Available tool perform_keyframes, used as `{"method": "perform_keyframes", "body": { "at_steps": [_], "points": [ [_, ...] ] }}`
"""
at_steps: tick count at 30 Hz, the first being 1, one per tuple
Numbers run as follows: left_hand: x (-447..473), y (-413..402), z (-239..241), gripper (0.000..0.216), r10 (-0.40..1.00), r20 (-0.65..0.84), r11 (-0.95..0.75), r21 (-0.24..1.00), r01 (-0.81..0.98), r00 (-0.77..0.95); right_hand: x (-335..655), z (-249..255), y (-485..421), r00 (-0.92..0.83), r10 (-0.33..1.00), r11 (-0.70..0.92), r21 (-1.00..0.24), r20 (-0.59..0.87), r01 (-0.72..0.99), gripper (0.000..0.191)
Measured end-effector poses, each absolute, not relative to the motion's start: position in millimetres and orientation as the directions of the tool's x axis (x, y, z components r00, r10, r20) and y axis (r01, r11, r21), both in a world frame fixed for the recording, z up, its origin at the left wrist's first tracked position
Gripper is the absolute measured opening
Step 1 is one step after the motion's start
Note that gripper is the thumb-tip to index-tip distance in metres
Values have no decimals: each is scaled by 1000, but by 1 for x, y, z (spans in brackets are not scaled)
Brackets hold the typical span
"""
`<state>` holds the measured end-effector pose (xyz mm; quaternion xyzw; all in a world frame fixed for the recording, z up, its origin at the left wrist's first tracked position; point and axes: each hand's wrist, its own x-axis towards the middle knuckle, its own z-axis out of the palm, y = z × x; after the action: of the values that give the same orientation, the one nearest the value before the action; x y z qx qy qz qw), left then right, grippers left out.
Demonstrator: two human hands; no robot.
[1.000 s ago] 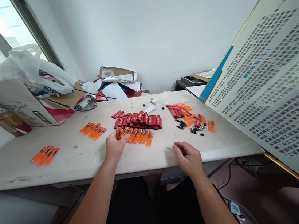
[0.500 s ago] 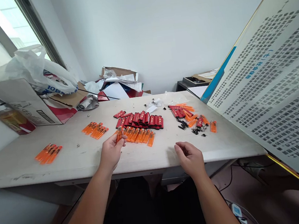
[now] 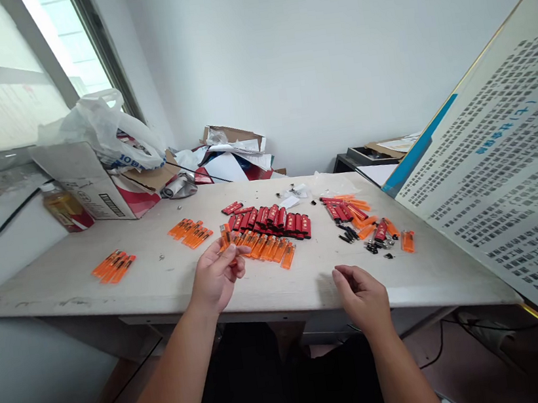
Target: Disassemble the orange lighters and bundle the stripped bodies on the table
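Observation:
My left hand [image 3: 216, 280] is closed on an orange lighter [image 3: 225, 235], held upright between thumb and fingers above the table. Just right of it lies a slanting row of orange lighters [image 3: 268, 249], in front of a pile of red lighter-shaped pieces with black ends [image 3: 271, 218]. My right hand [image 3: 364, 293] rests by the front edge of the table, its fingers curled in loosely and nothing showing in them. Two groups of orange lighters lie to the left, one nearer [image 3: 114, 267] and one farther back [image 3: 190, 232].
On the right are mixed red and orange lighters [image 3: 347, 210], small black and metal parts [image 3: 379, 246] and a lone orange lighter [image 3: 408, 241]. A printed board [image 3: 506, 196] leans along the right. A carton [image 3: 99, 191], bottle [image 3: 66, 207] and papers [image 3: 229, 167] stand behind.
The view has swung left, so the table sits farther right in the picture. My left hand still holds the orange lighter upright; my right hand stays curled near the edge.

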<state>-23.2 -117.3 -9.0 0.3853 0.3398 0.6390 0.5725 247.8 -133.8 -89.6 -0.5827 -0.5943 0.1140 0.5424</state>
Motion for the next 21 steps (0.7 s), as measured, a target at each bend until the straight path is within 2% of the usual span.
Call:
{"method": "perform_keyframes", "body": {
  "at_steps": [3,6,15,21],
  "points": [
    [-26,-125,0,25,998,55,-34,815,-578,20,248,-89,-134,266,817,292,-764,512,576,31],
    [-25,-132,7,21,998,28,12,790,-613,55,247,-88,-134,268,819,283,-762,508,582,30],
    [-9,-147,19,29,996,65,-25,839,-544,54,248,-91,-132,260,817,296,-762,514,575,29],
    [36,-143,8,39,994,-27,81,831,-551,105,241,-85,-133,273,823,297,-788,498,539,27]
  ]
}}
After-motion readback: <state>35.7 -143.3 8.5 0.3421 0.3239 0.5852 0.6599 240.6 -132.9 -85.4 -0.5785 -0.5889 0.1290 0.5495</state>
